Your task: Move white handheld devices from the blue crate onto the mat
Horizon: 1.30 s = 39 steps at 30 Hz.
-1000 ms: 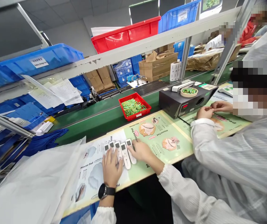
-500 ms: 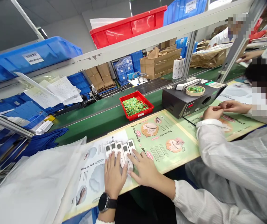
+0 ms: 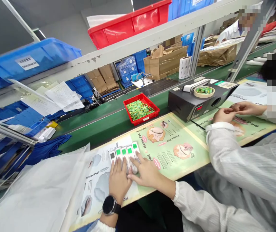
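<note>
Several small white handheld devices with square screens (image 3: 124,155) lie side by side in a row on a printed mouse pad sheet. The leftmost screen is dark, while the others glow green. My left hand (image 3: 119,178), with a black watch on the wrist, rests palm down with stretched fingers on the lower parts of the left devices. From the right, my right hand (image 3: 146,170) lies across the right-hand devices, fingers spread and fingertips touching them. Both thumbs are close together at the devices' near ends. My hands cover most of the lower bodies.
A red tray (image 3: 141,120) of green batteries stands behind the mat. Right of it is a black box-shaped machine (image 3: 185,102) with a small dish of batteries (image 3: 204,91) on top. A co-worker's hands (image 3: 229,112) are at the right. White sheeting (image 3: 38,183) lies at the left.
The screens, dark before, are now green on all the devices but the leftmost. My fingers have shifted slightly on the devices. The camera view has moved a little.
</note>
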Available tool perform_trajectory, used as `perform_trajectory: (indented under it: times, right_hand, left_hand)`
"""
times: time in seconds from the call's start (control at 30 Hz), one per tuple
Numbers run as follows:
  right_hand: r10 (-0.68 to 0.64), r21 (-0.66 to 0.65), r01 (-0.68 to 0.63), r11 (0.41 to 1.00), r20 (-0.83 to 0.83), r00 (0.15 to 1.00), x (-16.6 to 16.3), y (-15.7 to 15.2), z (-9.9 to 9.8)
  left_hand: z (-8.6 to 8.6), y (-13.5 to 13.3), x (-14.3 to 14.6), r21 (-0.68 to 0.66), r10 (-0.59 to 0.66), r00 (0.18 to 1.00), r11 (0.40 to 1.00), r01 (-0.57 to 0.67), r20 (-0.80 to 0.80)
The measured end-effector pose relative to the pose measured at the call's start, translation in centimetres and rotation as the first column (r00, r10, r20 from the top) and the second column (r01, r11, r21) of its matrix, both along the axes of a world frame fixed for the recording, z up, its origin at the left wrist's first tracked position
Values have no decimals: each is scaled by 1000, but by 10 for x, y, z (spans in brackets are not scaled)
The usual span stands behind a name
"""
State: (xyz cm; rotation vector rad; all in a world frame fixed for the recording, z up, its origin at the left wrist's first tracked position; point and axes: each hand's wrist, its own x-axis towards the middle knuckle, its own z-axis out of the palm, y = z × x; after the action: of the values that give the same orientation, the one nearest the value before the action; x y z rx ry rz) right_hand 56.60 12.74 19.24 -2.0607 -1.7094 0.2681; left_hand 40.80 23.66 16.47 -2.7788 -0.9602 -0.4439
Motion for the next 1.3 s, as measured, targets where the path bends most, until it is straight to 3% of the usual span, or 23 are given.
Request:
perform_trajectory:
  times: [0.2,0.47,0.57,0.63,0.73,0.83,0.9,0.97,1.07,1.17,1.3]
  right_hand:
    - [-58,-6,57,998,-42,997,24,-20,-2]
    - [-342,15,341,940,80,936,122,-67,-12]
    - [-426,59,422,905,121,896,132,-79,-18]
    - [-491,148,476,867,92,866,124,-86,-24]
    - [-558,371,522,768,-13,830,106,-95,-35]
    - [-558,523,509,684,-73,826,99,-98,-45]
    - [-534,544,484,685,-77,842,100,-98,-48]
    - [-497,548,456,701,-84,864,103,-97,-51]
    - [-440,582,426,693,-128,889,103,-99,-54]
    - [-362,587,397,705,-183,914,90,-105,-58]
    - [-273,410,343,845,-219,937,55,-112,-66]
  left_hand:
    - [0,-25,20,-60,-44,999,997,46,32]
    - [0,-79,146,-253,-247,955,925,283,165]
    - [6,-80,167,-245,-302,929,904,350,214]
    - [13,-73,156,-193,-247,938,936,296,242]
    - [17,-53,107,-113,19,951,994,16,308]
    - [10,-33,45,-116,309,896,951,-287,319]
    - [1,-25,15,-164,394,881,918,-361,262]
    - [-7,-21,2,-212,395,897,911,-354,200]
    - [-11,-21,13,-239,342,919,925,-294,194]
    - [-7,-26,45,-244,269,936,946,-212,229]
    - [1,-38,85,-221,165,966,968,-120,200]
